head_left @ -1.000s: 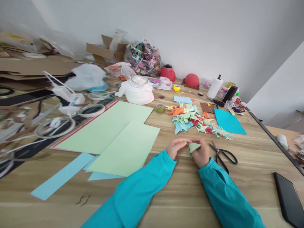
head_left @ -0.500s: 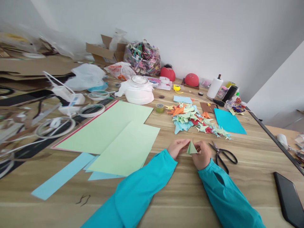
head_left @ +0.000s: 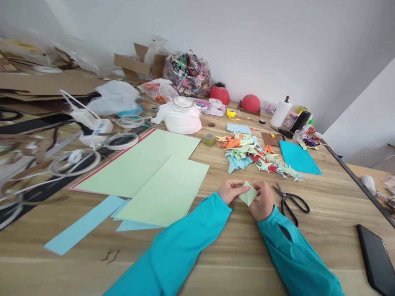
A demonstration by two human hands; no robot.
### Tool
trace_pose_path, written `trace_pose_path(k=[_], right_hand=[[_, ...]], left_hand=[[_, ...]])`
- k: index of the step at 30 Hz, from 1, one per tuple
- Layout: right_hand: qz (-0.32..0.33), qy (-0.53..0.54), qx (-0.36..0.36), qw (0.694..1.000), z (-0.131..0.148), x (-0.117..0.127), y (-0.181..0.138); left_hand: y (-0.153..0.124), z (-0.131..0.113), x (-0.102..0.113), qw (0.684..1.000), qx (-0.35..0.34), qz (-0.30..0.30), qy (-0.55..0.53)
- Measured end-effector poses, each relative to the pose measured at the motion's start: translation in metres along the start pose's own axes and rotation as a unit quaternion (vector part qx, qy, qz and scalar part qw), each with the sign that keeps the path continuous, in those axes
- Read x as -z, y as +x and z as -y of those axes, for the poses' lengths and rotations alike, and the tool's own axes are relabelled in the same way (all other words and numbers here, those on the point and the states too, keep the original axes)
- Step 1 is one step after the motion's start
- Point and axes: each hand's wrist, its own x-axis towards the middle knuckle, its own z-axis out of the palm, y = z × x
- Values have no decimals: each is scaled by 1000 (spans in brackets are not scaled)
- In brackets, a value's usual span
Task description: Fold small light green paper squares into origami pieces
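Observation:
A small folded piece of light green paper (head_left: 248,193) is held just above the wooden table (head_left: 216,255) between both my hands. My left hand (head_left: 231,190) pinches its left edge with the fingertips. My right hand (head_left: 263,200) grips its right side with curled fingers. Both arms wear teal sleeves. Beyond my hands lies a pile of folded paper shapes (head_left: 253,155) in green, blue, orange and red. Black scissors (head_left: 291,200) lie just right of my right hand.
Large light green sheets (head_left: 148,172) and light blue strips (head_left: 80,226) lie to the left. A turquoise sheet (head_left: 298,158) is at the right, a dark phone (head_left: 375,259) near the right edge. Tape rolls, bags, a white pot (head_left: 182,117) and cardboard crowd the back and left.
The folded green paper has been turned and opened from a pointed triangle into a flatter diamond shape between my fingers. My hands stayed in the same spot.

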Motion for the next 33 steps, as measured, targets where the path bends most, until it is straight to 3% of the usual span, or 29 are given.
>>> trace_pose_path(k=[5, 11, 22, 33], right_hand=[[25, 72, -13, 997, 1, 1, 3], [15, 182, -85, 980, -4, 4, 4], [46, 179, -131, 974, -5, -2, 7], [73, 226, -195, 952, -7, -4, 2]], left_hand=[[4, -2, 1, 997, -26, -46, -63], [7, -3, 0, 993, -62, -46, -94], [8, 4, 4, 997, -69, -24, -2], [10, 5, 5, 995, -63, -73, -3]])
